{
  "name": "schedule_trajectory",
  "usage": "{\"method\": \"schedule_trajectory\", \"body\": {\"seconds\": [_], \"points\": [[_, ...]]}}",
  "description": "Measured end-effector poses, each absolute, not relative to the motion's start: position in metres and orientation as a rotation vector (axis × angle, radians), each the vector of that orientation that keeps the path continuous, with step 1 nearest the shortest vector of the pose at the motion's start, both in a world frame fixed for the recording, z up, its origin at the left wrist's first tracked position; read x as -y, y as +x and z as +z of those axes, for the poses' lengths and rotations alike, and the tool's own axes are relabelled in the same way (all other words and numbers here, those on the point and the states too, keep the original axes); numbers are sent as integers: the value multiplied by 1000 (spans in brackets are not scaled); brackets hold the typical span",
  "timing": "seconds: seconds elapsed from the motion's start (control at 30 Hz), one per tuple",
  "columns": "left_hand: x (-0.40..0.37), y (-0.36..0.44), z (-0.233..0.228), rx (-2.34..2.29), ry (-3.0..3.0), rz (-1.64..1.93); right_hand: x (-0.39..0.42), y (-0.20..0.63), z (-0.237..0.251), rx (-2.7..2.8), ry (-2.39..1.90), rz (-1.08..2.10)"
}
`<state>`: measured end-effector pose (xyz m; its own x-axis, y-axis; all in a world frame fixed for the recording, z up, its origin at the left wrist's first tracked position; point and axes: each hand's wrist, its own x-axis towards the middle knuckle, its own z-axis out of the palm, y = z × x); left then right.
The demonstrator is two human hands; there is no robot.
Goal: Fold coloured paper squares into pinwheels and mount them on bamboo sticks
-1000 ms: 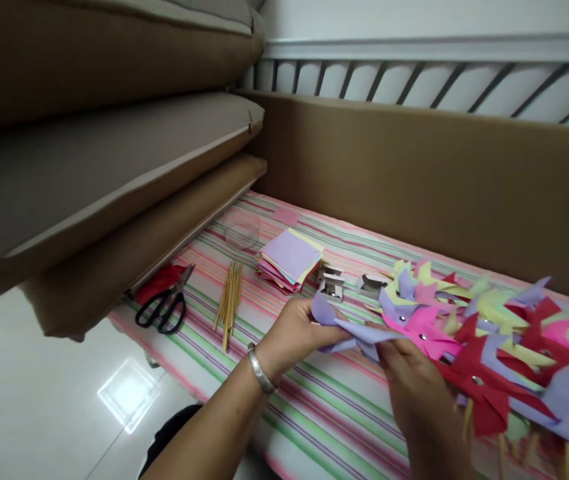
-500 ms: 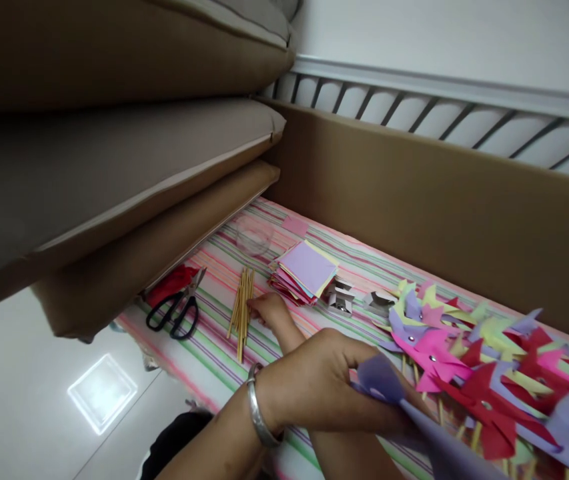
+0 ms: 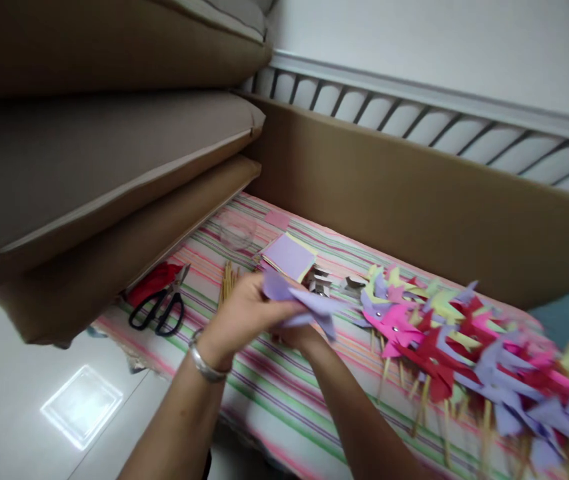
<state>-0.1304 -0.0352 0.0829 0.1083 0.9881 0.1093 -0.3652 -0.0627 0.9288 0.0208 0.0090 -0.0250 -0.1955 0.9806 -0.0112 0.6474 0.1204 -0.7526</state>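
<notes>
My left hand (image 3: 241, 310), with a silver bangle at the wrist, pinches a purple paper pinwheel (image 3: 309, 305) with folded blades. Beneath the pinwheel is my right hand (image 3: 297, 335), its fingers closed and mostly covered by the paper; what they hold is hidden. Just behind my left hand lies a bundle of thin wooden sticks (image 3: 227, 280), partly covered. A stack of coloured paper squares (image 3: 289, 257), purple on top, sits beyond both hands. Shiny metallic pieces (image 3: 320, 283) are beside the stack.
Many finished pinwheels on sticks (image 3: 434, 360) cover the right side of the striped cloth (image 3: 264, 380). Black-handled scissors (image 3: 159, 310) rest by a red bundle (image 3: 151, 283) at left. A clear round container (image 3: 237, 230) stands at the back. Stacked cushions (image 3: 129, 207) overhang the left.
My right hand has come back from the sticks to beneath the purple pinwheel. My left hand has moved left and away from me with the pinwheel, and my arms are no longer crossed.
</notes>
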Motion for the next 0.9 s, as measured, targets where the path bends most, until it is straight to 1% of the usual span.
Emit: {"method": "schedule_trajectory", "body": {"seconds": [0.1, 0.17, 0.3, 0.47, 0.6, 0.73, 0.8, 0.9], "points": [[23, -142, 76, -801, 771, 1659, 7, 57, -30, 2043, -1723, 1075], [15, -143, 72, -737, 595, 1804, 20, 79, -29, 2050, -1798, 1104], [10, -140, 72, -689, 394, 1892, 33, 98, -23, 2052, -1813, 943], [9, -135, 74, -690, 367, 1939, 26, 74, -20, 2009, -1791, 761], [7, -126, 71, -686, 503, 1874, 9, 44, -35, 1883, -1877, 761], [5, -111, 65, -678, 640, 1739, -5, 46, -42, 1715, -1841, 915], [5, -101, 60, -698, 732, 1607, -7, 64, -35, 1612, -1756, 1013], [8, -82, 49, -721, 973, 1263, 1, 100, -14, 1423, -1610, 1090]]}}
